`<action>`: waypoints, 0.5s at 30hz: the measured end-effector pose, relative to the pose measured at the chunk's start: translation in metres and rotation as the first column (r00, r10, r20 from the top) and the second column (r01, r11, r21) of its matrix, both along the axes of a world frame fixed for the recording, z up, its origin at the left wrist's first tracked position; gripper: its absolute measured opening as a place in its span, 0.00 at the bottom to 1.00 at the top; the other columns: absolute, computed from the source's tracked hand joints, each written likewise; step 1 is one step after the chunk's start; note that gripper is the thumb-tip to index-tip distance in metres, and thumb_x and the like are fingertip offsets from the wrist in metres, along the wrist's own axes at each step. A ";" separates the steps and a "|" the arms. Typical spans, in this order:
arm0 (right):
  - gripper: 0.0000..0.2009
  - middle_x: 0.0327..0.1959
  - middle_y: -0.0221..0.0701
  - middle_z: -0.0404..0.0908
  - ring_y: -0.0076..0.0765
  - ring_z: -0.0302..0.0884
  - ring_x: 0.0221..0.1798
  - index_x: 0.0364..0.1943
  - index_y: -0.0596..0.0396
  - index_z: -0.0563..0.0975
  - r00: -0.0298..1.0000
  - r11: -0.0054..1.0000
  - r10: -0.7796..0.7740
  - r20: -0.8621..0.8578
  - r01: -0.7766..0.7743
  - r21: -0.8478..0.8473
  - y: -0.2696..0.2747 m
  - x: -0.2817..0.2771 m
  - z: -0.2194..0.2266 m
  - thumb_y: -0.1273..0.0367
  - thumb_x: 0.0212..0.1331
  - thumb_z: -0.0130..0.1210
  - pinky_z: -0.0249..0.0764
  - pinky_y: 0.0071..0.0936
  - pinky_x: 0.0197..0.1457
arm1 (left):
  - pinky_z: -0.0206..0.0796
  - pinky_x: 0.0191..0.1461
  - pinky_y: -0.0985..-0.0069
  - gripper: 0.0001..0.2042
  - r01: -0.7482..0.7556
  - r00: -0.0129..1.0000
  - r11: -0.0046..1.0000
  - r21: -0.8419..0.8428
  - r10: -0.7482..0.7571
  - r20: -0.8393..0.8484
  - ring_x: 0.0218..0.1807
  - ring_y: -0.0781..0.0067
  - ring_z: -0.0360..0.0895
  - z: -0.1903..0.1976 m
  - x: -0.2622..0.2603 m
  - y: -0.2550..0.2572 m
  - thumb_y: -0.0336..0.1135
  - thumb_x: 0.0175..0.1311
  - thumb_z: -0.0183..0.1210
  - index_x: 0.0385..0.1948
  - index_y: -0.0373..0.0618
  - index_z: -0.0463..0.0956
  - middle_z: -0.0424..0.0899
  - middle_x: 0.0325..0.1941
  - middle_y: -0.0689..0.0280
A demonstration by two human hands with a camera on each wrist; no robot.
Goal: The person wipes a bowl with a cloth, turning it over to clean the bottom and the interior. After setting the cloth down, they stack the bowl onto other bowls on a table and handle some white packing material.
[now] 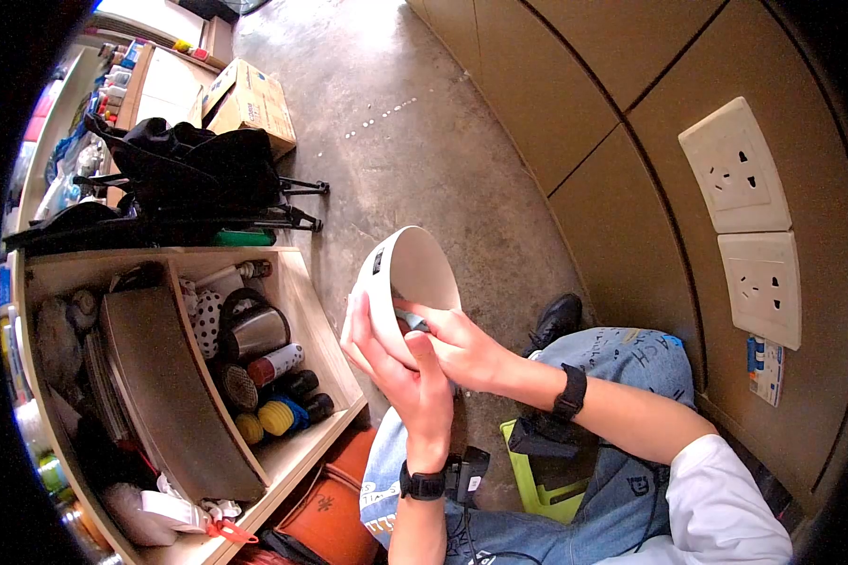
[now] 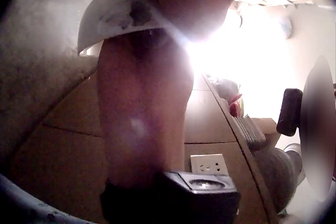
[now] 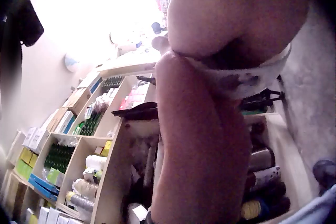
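Cradling the white bowl (image 1: 416,271) off the floor, above the lap, the left hand (image 1: 396,381) curls its fingers round the outer wall, thumb up near the rim. Bowl tilted, mouth toward the right hand (image 1: 466,348), whose fingers reach inside; tips hidden, so cannot tell whether they pinch anything. A small grey-blue patch shows beside them, nature unclear. Judgement: brace the outer wall directly behind the inner fingers, press lightly, turn the bowl rather than the wrist; smooth walls could slip.

Room, left to right: wooden unit (image 1: 316,330), compartments packed with bottles and a metal jug (image 1: 257,330); black folding frame (image 1: 198,174) behind it, cardboard box (image 1: 254,104) beyond. Bare, mottled grey floor (image 1: 499,217), white specks in a line. Lime-green object (image 1: 526,476) between jeans-clad legs. Brown panelled wall (image 1: 575,104), two sockets (image 1: 740,169) at right.
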State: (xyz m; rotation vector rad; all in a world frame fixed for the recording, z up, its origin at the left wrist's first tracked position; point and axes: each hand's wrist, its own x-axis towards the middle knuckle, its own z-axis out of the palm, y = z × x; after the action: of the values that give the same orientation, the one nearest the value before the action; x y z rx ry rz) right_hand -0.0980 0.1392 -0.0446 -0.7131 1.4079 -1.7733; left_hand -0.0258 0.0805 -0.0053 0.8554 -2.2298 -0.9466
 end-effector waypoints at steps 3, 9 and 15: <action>0.24 0.51 0.53 0.83 0.51 0.83 0.55 0.66 0.59 0.69 0.999 0.999 0.040 0.030 -0.040 -0.013 0.003 0.001 0.010 0.67 0.68 0.48 0.76 0.39 0.58 | 0.49 0.74 0.54 0.35 -0.007 0.999 0.998 0.067 0.009 -0.042 0.71 0.48 0.60 -0.001 -0.001 -0.004 0.59 0.74 0.48 0.71 0.38 0.58 0.61 0.68 0.48; 0.21 0.61 0.38 0.79 0.30 0.74 0.63 0.67 0.63 0.68 0.950 0.987 0.161 0.266 -0.154 -0.046 0.007 -0.002 0.012 0.71 0.72 0.46 0.67 0.29 0.69 | 0.53 0.72 0.59 0.34 -0.015 0.995 0.984 0.179 0.033 -0.096 0.68 0.51 0.64 -0.005 -0.002 -0.006 0.58 0.75 0.48 0.70 0.38 0.59 0.65 0.65 0.50; 0.19 0.53 0.30 0.82 0.24 0.77 0.54 0.60 0.60 0.74 0.893 0.980 0.158 0.421 -0.090 -0.177 0.004 -0.002 0.008 0.60 0.78 0.45 0.73 0.27 0.60 | 0.53 0.73 0.67 0.31 -0.004 0.998 0.993 0.119 0.011 -0.059 0.70 0.63 0.64 0.000 0.000 -0.013 0.54 0.79 0.43 0.71 0.37 0.58 0.65 0.70 0.56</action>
State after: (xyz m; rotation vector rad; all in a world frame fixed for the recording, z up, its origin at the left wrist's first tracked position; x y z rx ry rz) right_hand -0.0997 0.1430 -0.0369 -0.4339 0.9140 -1.8114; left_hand -0.0262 0.0679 -0.0049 0.8761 -2.1361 -1.0962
